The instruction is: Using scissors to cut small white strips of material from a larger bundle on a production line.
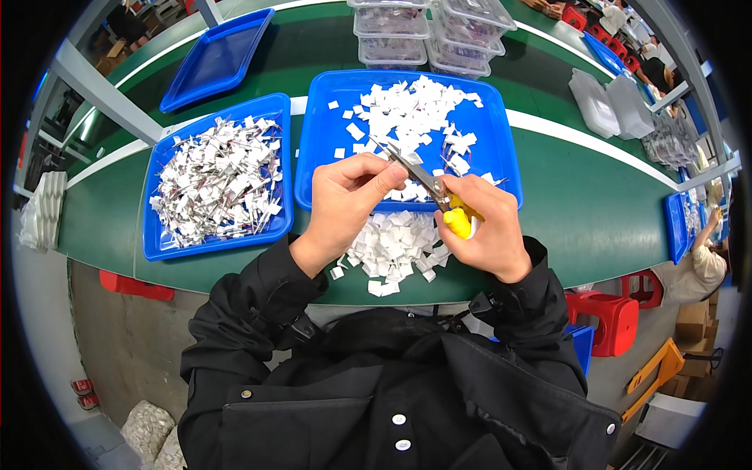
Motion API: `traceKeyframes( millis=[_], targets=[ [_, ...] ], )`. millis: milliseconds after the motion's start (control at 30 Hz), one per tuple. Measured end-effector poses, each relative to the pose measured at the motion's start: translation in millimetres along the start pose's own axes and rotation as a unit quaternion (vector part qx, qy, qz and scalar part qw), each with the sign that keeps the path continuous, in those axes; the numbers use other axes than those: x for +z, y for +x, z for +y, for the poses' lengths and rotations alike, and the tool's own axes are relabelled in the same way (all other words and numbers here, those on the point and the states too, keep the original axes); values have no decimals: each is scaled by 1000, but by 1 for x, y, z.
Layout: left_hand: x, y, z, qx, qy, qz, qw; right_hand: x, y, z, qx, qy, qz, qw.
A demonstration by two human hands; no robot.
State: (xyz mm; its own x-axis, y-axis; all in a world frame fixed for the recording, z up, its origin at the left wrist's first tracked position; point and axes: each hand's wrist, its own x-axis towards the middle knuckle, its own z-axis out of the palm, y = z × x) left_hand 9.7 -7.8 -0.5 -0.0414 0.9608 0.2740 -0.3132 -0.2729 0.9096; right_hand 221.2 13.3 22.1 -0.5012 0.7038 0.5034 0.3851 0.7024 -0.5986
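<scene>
Green tabletop (pixel 580 227) carries the middle tray (pixel 309 141), white tabs (pixel 419 110) inside; above its near edge, right hand (pixel 492 231) grips scissors (pixel 440 196), left hand (pixel 337 204) pinches by the blades (pixel 415 171), contents hidden: apparently snipping, next needing steady alignment.

I can't tell whether the left hand (pixel 345 202) pinches anything; the right hand (pixel 492 229) partly hides the yellow-handled scissors (pixel 423 178); the far clear containers (pixel 391 25) run off the top edge.
</scene>
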Motion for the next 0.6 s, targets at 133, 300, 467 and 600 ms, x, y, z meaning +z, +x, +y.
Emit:
traceKeyframes(
  millis=[133,300,467,600],
  targets=[
    [4,-1,5,2,35,17,999,0,2,2,2,7,15,1000],
    [-5,0,7,134,169,62,974,-4,1,5,142,228,37,963],
    [-28,15,45,230,-190,157,941,-13,4,8,170,340,77,922],
    [-33,24,30,70,-116,180,974,-16,7,10,181,337,104,918]
  ],
)
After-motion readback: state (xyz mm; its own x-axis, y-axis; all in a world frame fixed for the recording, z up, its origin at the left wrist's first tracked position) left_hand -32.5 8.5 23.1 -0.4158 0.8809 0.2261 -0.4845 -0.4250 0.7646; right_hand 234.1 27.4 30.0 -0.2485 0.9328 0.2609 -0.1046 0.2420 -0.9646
